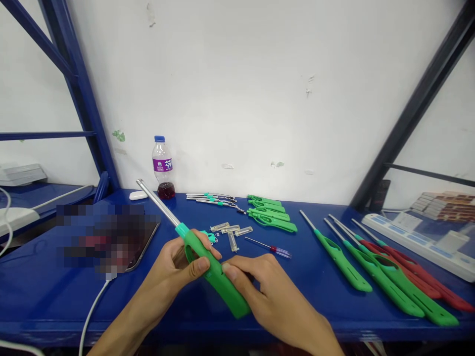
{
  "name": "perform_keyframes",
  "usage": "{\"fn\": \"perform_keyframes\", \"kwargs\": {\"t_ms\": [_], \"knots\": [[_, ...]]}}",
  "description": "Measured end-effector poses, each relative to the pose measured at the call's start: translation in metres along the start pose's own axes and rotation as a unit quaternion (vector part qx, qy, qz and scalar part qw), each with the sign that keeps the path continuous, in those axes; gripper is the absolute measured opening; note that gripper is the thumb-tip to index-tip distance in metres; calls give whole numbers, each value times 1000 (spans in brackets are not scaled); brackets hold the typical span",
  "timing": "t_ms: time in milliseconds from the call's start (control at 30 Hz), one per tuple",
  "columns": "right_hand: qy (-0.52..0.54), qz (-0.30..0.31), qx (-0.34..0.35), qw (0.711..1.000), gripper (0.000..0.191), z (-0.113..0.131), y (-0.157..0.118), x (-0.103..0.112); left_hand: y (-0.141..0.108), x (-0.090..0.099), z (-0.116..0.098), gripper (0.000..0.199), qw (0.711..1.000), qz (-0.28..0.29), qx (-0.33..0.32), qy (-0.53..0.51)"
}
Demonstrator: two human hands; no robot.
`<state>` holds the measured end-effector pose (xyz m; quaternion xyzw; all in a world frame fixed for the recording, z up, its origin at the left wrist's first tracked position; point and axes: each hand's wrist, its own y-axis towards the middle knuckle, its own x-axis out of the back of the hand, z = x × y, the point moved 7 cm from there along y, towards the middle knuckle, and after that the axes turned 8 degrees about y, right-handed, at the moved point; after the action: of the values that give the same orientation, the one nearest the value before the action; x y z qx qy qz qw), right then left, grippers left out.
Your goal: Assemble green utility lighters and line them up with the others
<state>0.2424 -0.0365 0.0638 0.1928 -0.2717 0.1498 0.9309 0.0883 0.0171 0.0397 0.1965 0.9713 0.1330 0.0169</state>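
Note:
A green long-nosed gas lighter (226, 289) with a silver barrel and teal collar is held tilted above the front of the blue table. My left hand (176, 264) wraps round it near the collar and trigger loop, thumb on top. My right hand (260, 284) grips the body lower down, its thumb pressed on the green surface. Behind the hands lie several clear fuel tanks (232, 241), small teal parts (210, 237) and a screwdriver (272, 248). Green handle shells (272, 218) and silver barrels with wires (215, 200) lie farther back.
To the right lie green lighters (343, 264) and red lighters (426, 277), beside a white power strip (415, 242). A drink bottle (163, 170) stands near the wall. At left, a blurred device (143, 247) has a white cable (91, 309). Blue rack posts (83, 94) flank the table.

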Motion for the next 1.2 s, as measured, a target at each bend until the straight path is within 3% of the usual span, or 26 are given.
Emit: {"fn": "perform_keyframes", "kwargs": {"t_ms": [233,333,433,500,667,933,1033,1100,1200], "knots": [[88,13,-52,995,25,-10,-5,14,-5,4,-5,32,997,-64,16,-40],[82,-63,-53,993,46,-18,-6,26,-6,5,-9,24,991,-90,17,-93],[15,-142,2,990,49,-12,-6,33,-6,4,-10,23,985,-98,39,-139],[-33,-162,50,985,47,-3,-6,32,-6,4,-7,32,978,-103,61,-171],[-88,-135,84,983,52,9,-5,22,-7,5,0,49,969,-120,93,-197],[-111,-129,67,983,32,11,-9,21,-3,7,9,53,980,-122,93,-128],[-139,-170,76,973,22,15,-16,44,-3,4,7,45,986,-117,86,-81],[-178,-230,68,954,22,15,-29,76,-3,0,5,48,990,-104,83,-42],[-276,-394,-17,877,26,4,-72,143,-4,-6,9,75,991,-87,104,-20]]}}
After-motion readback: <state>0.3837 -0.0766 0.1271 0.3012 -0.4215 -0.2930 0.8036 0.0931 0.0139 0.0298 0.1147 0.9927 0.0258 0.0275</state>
